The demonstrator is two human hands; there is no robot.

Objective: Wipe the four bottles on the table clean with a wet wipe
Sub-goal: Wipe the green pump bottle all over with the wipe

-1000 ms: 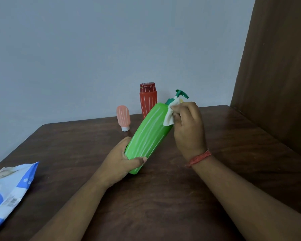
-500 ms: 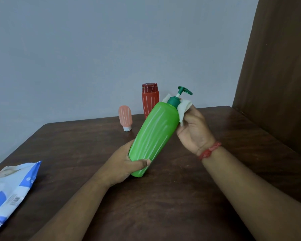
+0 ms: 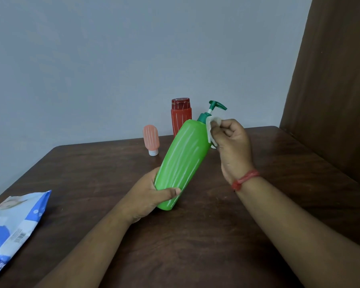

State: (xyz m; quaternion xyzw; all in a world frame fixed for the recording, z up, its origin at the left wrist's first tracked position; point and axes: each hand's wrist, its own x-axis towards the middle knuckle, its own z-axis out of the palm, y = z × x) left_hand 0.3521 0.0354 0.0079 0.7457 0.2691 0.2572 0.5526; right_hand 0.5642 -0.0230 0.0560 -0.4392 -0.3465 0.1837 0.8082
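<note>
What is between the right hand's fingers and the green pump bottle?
The head view shows a white wet wipe, pinched by the right hand, against the green pump bottle near its shoulder.

Arms: both forearms bare, no sleeves in view.
Left hand: bare, nothing worn.
Right hand: bare.
Right wrist: red band, apparently wound thread, knotted on one side.

Dark wooden worktop: a pink tube and red bottle stand at the back, wipes pack lies front-left.
</note>
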